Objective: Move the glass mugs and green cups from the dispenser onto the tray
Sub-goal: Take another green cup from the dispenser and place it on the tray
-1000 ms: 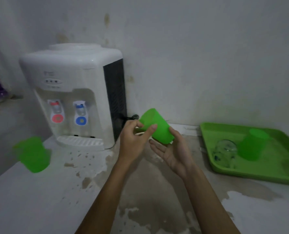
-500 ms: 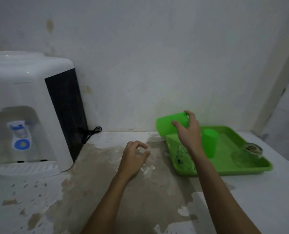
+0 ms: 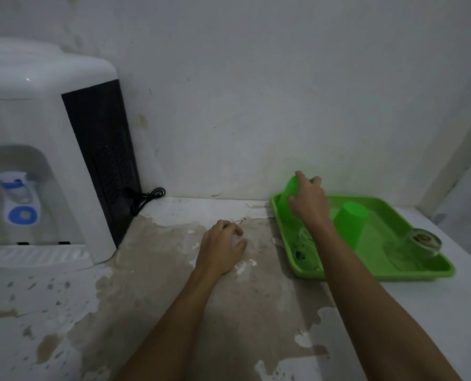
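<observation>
Since the earlier frame, the right hand (image 3: pixel 309 200) has carried the green cup (image 3: pixel 290 195) down to the tray's (image 3: pixel 366 276) far left corner, inverted and tilted, and grasps it around the base. The left hand (image 3: pixel 223 247) rests loosely curled and empty on the bench (image 3: pixel 146 298), left of the tray. Judged light, rigid plastic, the cup suits a sidewall grip. The tray holds another inverted green cup (image 3: pixel 351 222) and two glass mugs (image 3: pixel 421 243), one partly hidden.

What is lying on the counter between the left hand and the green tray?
Nothing: in the head view only bare, worn counter separates the left hand from the green tray.
</observation>
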